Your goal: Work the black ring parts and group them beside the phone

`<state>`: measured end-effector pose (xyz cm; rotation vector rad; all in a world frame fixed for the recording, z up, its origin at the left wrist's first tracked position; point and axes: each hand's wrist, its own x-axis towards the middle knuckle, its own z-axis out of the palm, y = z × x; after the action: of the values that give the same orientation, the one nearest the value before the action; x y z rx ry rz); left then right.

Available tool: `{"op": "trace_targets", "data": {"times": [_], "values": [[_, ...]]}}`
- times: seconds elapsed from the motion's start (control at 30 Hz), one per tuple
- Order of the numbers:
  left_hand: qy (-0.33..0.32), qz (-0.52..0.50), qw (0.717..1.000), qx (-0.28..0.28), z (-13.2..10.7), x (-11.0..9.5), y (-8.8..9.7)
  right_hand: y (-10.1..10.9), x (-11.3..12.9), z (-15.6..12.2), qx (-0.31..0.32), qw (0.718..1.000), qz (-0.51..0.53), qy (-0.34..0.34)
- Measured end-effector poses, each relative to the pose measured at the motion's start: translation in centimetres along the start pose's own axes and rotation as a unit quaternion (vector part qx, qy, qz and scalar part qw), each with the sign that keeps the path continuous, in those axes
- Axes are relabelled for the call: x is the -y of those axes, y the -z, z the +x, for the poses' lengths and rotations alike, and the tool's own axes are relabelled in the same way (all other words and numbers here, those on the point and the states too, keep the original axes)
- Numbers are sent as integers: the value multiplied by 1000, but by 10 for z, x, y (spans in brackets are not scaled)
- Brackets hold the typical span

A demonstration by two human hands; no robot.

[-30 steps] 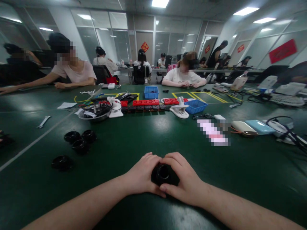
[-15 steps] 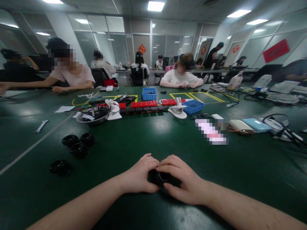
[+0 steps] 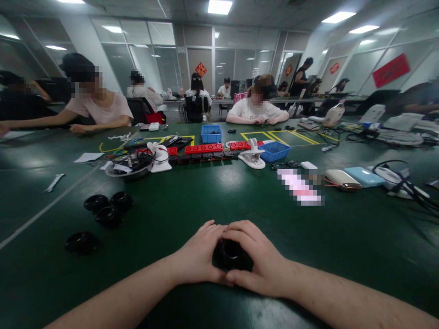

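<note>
A glossy black round part with a hollow centre (image 3: 231, 252) sits low over the green table in front of me. My left hand (image 3: 196, 256) curves round its left side, fingers bent and thumb at the near edge. Round the right side wraps my right hand (image 3: 264, 260), its thumb close to my left thumb and its fingertips meeting the left fingers at the far side. The part's outer edges are partly hidden by the fingers. Off to the left stand similar black hollow parts (image 3: 109, 216), three close together, and another black part (image 3: 81, 242) nearer to me.
Across the table lie a red and black strip of sockets (image 3: 204, 149), a white clip stand (image 3: 253, 155), blue bins (image 3: 275, 151) and a bowl of small items (image 3: 128, 170). A wrench (image 3: 54, 183) is at left, power banks (image 3: 364, 177) at right. People sit beyond.
My right hand's fingers have spread wider round the black part, and its thumb has moved left toward my left thumb. More of the part shows. The whole view has shifted slightly.
</note>
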<state>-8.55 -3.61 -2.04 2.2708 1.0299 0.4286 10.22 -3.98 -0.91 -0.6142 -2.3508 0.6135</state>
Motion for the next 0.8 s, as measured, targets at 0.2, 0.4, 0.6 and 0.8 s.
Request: {"op": "trace_targets", "data": {"times": [0.2,0.4,0.6,0.8], "values": [[64,18,995,-75,2,-10,-13,-5,-1,0,8,998,-27,-51],[58,-17,996,-64,1,-6,-11,1,-2,1,-7,1000,-6,8],[-13,-54,998,11,-2,4,-1,8,2,2,27,997,14,69],[-28,-28,999,32,-2,4,0,10,4,2,58,996,19,66]]}}
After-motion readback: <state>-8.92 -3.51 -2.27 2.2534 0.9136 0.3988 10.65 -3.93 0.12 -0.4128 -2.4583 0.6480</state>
